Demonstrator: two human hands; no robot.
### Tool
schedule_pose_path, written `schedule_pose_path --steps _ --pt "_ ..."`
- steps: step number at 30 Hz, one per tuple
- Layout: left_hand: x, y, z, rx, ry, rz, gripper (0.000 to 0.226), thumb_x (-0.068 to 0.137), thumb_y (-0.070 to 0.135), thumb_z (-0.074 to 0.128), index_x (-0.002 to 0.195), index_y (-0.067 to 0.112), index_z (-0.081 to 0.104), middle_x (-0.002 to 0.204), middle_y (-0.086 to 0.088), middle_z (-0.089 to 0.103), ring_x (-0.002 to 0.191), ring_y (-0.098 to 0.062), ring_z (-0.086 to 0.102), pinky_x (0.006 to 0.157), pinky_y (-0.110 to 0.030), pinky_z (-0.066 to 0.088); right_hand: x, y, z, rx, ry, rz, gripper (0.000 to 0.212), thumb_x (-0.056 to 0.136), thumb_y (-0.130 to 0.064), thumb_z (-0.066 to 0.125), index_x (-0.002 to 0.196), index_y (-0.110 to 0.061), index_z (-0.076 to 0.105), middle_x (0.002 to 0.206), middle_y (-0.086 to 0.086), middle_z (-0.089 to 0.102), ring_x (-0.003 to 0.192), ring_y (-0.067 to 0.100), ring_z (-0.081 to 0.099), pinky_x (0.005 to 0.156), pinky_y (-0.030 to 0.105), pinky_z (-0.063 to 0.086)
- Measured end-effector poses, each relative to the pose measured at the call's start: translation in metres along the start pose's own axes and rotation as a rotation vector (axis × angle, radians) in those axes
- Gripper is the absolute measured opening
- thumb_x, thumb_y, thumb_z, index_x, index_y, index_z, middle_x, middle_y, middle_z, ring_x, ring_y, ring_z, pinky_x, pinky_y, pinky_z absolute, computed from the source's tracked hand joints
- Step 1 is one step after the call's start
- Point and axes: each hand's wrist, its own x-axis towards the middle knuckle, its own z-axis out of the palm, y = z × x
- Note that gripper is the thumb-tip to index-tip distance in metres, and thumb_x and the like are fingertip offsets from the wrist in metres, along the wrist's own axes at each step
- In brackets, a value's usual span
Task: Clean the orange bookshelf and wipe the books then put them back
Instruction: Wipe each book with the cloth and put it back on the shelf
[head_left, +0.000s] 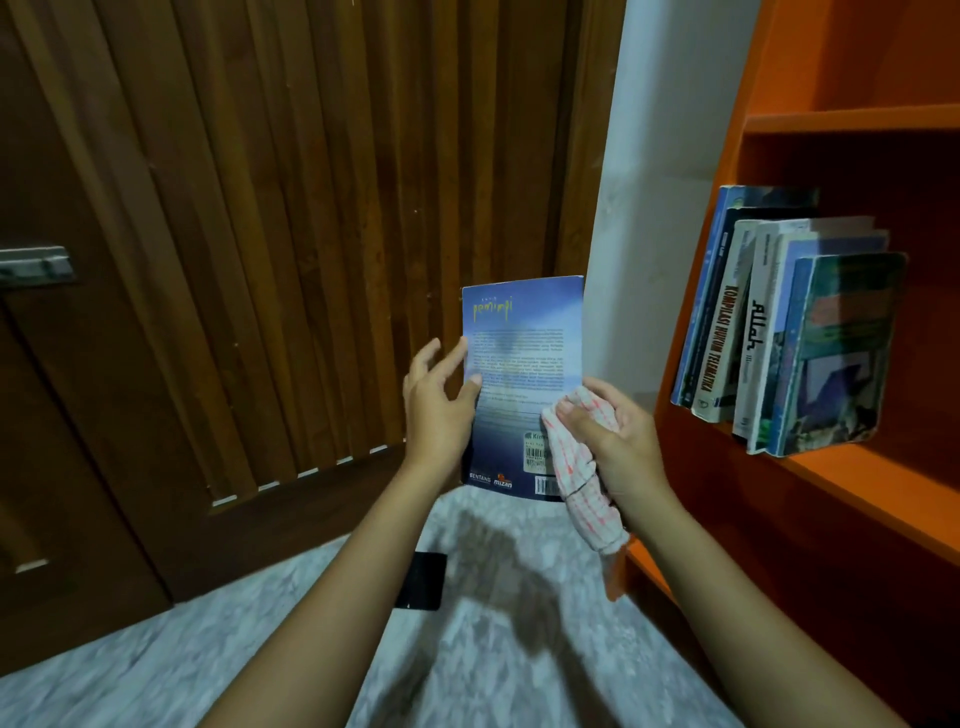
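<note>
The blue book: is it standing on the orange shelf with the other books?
No, the left hand holds the blue book in the air, off the shelf, while the right hand holds a cloth against it.

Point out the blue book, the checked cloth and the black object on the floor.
blue book (524, 332), head view, upper back cover.
checked cloth (579, 478), head view, its hanging lower part.
black object (426, 579), head view, its flat top face.

A dark slatted wooden door (311, 234) fills the left, a metal handle (34, 265) at its edge; a flat black object (423, 582) lies on the grey marbled floor (156, 675), near a white wall (660, 130)
</note>
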Motion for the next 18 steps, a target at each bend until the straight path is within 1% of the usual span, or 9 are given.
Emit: schedule_pose_path --steps 2,4,7,10,11,13,15,16,18 --pt "-0.007 0.006 0.002 0.049 0.022 0.044 0.044 0.091 0.010 0.059 0.133 0.020 0.052 0.145 0.002 0.036 0.135 -0.013 0.029 0.105 -0.020 0.024 -0.001 0.000 0.004 -0.072 0.010 -0.035 0.024 0.084 -0.001 0.064 0.099 -0.020 0.064 0.096 -0.001 0.071 0.087 0.007 0.068 0.070 0.014 0.052" --pt "-0.011 0.008 0.005 -0.002 -0.036 0.084 0.046 0.093 0.016 0.058 0.137 0.021 0.047 0.143 0.001 0.040 0.132 -0.015 0.037 0.107 -0.026 0.034 -0.002 0.006 0.007 -0.140 0.007 -0.047 0.026 0.084 -0.004 0.065 0.106 -0.019 0.064 0.101 0.001 0.070 0.095 0.013 0.067 0.077 0.020 0.054" --pt "-0.016 0.016 0.008 -0.053 -0.179 0.110 0.058 0.094 0.042 0.049 0.144 0.045 0.019 0.142 0.001 0.045 0.125 -0.017 0.048 0.101 -0.042 0.045 -0.008 0.018 0.012 -0.329 -0.019 -0.096 0.020 0.085 -0.018 0.065 0.104 -0.026 0.065 0.096 -0.006 0.070 0.091 0.011 0.066 0.079 0.033 0.055" --pt "-0.022 0.026 0.009 -0.078 -0.228 0.124 0.068 0.094 0.046 0.046 0.137 0.057 -0.006 0.135 0.005 0.047 0.114 -0.012 0.055 0.092 -0.028 0.049 -0.018 0.029 0.016 -0.567 -0.031 -0.222 0.025 0.083 -0.032 0.059 0.106 -0.024 0.066 0.091 -0.009 0.069 0.085 0.005 0.063 0.071 0.027 0.052" --pt "-0.024 0.027 0.009 -0.073 -0.200 0.143 0.069 0.094 0.045 0.046 0.137 0.056 -0.007 0.126 0.007 0.052 0.105 -0.009 0.058 0.086 -0.024 0.050 -0.021 0.031 0.018 -0.622 -0.020 -0.257 0.027 0.084 -0.031 0.058 0.108 -0.022 0.065 0.092 -0.008 0.068 0.083 0.004 0.062 0.069 0.024 0.049" --pt "-0.026 0.023 0.010 -0.051 -0.122 0.200 0.062 0.097 0.041 0.043 0.142 0.051 0.001 0.095 0.005 0.061 0.077 -0.004 0.062 0.067 -0.018 0.052 -0.027 0.034 0.023 -0.718 -0.009 -0.321 0.027 0.085 -0.029 0.056 0.109 -0.019 0.065 0.089 -0.006 0.067 0.078 0.005 0.059 0.063 0.019 0.041" --pt "-0.027 0.019 0.013 -0.013 -0.051 0.244 0.053 0.101 0.030 0.039 0.144 0.045 0.012 0.066 0.000 0.053 0.053 -0.005 0.051 0.048 -0.018 0.040 -0.031 0.034 0.029 -0.820 -0.005 -0.383 0.028 0.086 -0.025 0.056 0.112 -0.018 0.064 0.085 -0.005 0.066 0.074 0.009 0.058 0.059 0.018 0.038" --pt "-0.027 0.018 0.014 -0.007 -0.018 0.245 0.051 0.102 0.026 0.037 0.145 0.041 0.015 0.060 -0.002 0.049 0.049 -0.006 0.047 0.046 -0.020 0.036 -0.031 0.033 0.031 -0.883 -0.001 -0.412 0.030 0.085 -0.022 0.056 0.114 -0.019 0.062 0.085 -0.005 0.064 0.073 0.012 0.058 0.056 0.018 0.038" --pt "-0.024 0.019 0.014 -0.049 0.052 0.209 0.051 0.102 0.020 0.038 0.147 0.032 0.019 0.064 -0.009 0.054 0.052 -0.012 0.052 0.049 -0.028 0.044 -0.031 0.030 0.034 -1.015 -0.006 -0.446 0.036 0.084 -0.023 0.054 0.119 -0.018 0.059 0.090 -0.002 0.063 0.076 0.017 0.060 0.052 0.024 0.042"
